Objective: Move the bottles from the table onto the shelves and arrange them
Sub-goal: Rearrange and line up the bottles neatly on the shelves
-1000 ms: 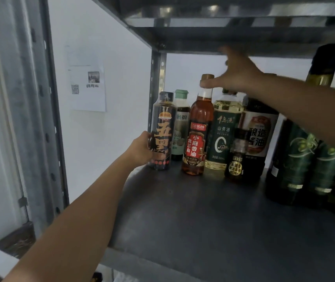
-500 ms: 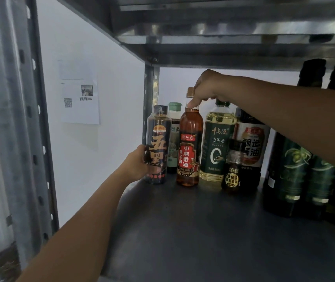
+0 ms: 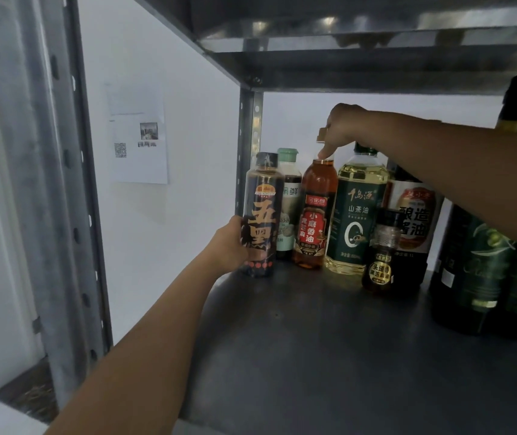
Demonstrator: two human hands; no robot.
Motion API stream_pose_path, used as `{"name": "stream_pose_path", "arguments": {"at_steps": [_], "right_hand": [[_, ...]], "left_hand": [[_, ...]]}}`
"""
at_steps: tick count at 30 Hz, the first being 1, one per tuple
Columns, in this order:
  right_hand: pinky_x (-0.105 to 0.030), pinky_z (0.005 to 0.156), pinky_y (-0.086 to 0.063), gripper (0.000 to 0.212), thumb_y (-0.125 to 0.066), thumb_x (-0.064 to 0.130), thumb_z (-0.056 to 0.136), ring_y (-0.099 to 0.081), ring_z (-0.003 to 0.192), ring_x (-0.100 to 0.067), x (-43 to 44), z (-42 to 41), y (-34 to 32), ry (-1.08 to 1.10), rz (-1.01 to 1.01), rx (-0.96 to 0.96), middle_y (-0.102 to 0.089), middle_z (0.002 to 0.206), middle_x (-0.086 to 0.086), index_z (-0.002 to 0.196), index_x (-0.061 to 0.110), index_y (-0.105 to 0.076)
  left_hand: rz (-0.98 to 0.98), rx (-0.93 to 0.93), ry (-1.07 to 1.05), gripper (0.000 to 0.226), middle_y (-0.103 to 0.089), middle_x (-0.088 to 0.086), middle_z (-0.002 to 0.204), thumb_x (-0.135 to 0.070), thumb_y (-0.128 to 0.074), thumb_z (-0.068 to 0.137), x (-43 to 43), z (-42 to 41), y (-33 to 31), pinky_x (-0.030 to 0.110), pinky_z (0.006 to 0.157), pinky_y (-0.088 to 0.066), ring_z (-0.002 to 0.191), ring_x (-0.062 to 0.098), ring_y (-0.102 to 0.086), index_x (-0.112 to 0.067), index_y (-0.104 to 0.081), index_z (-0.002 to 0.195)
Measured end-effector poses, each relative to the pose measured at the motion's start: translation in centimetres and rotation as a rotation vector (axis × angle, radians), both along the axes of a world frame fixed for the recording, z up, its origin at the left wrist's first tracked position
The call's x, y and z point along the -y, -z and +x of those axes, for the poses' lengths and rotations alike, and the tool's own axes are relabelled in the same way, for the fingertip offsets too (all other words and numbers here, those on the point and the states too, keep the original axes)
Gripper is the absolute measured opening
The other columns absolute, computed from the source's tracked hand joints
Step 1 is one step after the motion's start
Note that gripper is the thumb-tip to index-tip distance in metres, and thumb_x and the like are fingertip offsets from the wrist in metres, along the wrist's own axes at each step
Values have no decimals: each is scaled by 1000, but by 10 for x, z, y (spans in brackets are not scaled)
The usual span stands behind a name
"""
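Note:
My left hand (image 3: 230, 243) grips a dark bottle with an orange label (image 3: 261, 215) that stands at the left end of the metal shelf (image 3: 329, 356). My right hand (image 3: 343, 127) reaches in from the right and pinches the neck and cap of the amber sesame oil bottle with a red label (image 3: 315, 211). Behind them stands a bottle with a green cap (image 3: 288, 202). To the right are a yellow oil bottle with a green label (image 3: 357, 211), a small dark bottle (image 3: 381, 252) and a big soy sauce bottle (image 3: 414, 221).
Tall dark green olive oil bottles (image 3: 483, 255) crowd the right side of the shelf. Another shelf board (image 3: 360, 58) hangs close above the bottle tops. A steel upright (image 3: 249, 136) stands at the back left corner. A paper notice (image 3: 139, 146) hangs on the white wall.
My right hand came down from near the upper shelf onto the amber bottle's neck and now pinches it. My left hand has stayed on the dark bottle.

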State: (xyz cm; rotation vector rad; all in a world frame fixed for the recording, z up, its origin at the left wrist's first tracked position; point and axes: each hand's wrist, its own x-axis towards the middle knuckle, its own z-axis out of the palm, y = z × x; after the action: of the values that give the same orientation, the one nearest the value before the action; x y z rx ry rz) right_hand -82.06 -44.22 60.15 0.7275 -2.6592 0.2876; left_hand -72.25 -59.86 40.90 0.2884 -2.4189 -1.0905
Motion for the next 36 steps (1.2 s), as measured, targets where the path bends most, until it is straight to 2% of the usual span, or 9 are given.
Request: {"name": "stream_pose_path", "arguments": {"at_steps": [3,12,17,21,24,27,29,34,36], "right_hand": [[-31,78,-41,59,-76,32,77,-57,109,-30,1,1,-1,2,32,-39,-62,121,-12,122,-2,-56],[-38,88,-42,53,-76,29,77,-54,111,-32,-6,-9,13,-18,-56,-93,-59,121,-11,119,5,-55],[-36,94,-41,66,-71,20,81,-45,123,-28,-22,6,27,-75,-153,-198,-50,135,-9,139,12,-42],[-31,87,-45,42,-65,14,83,-53,111,-19,-64,44,80,-285,-346,-237,-58,120,-2,123,16,-53],[-29,92,-43,36,-65,20,85,-50,115,-17,-111,73,151,-296,-264,-193,-56,121,1,120,19,-56],[-34,95,-44,38,-62,30,87,-44,118,-14,-147,88,205,-256,-130,-36,-52,123,5,123,23,-55],[-29,96,-42,34,-59,34,89,-46,116,-10,-158,89,217,-263,-113,114,-54,122,8,123,25,-57],[-27,95,-40,29,-55,36,92,-46,115,-10,-160,87,222,-281,-138,177,-55,121,7,117,23,-61],[-27,96,-40,36,-58,35,90,-46,118,-13,-157,84,223,-255,-190,200,-52,125,3,123,20,-56]], "left_hand": [[-13,-15,-4,62,-54,9,127,-8,-75,78,0,0,0,33,92,-45,115,25,-51,-7,-41,130],[42,-37,74,60,-56,10,125,-6,-76,77,-9,4,-2,45,100,-45,114,29,-53,-7,-46,129],[62,-1,168,54,-59,11,125,-3,-73,78,-17,8,-4,49,101,-45,116,29,-54,-6,-51,128],[114,6,228,52,-60,10,126,-1,-71,80,-25,12,-6,48,101,-45,117,28,-55,-6,-52,128],[147,-16,287,48,-64,7,120,-2,-72,78,-33,13,-4,36,94,-50,111,21,-59,-8,-56,123],[168,-62,297,37,-68,-9,98,0,-73,77,-48,9,0,8,68,-49,86,-5,-64,-16,-61,109],[174,-95,286,36,-68,-12,90,3,-73,76,-59,3,4,3,63,-46,76,-12,-63,-15,-62,106],[135,-128,242,51,-67,7,114,1,-74,76,-79,-11,11,30,96,-48,106,18,-63,-6,-56,124],[116,-133,209,56,-67,7,115,-2,-75,76,-82,-16,13,40,101,-46,108,20,-62,-7,-53,126]]}}
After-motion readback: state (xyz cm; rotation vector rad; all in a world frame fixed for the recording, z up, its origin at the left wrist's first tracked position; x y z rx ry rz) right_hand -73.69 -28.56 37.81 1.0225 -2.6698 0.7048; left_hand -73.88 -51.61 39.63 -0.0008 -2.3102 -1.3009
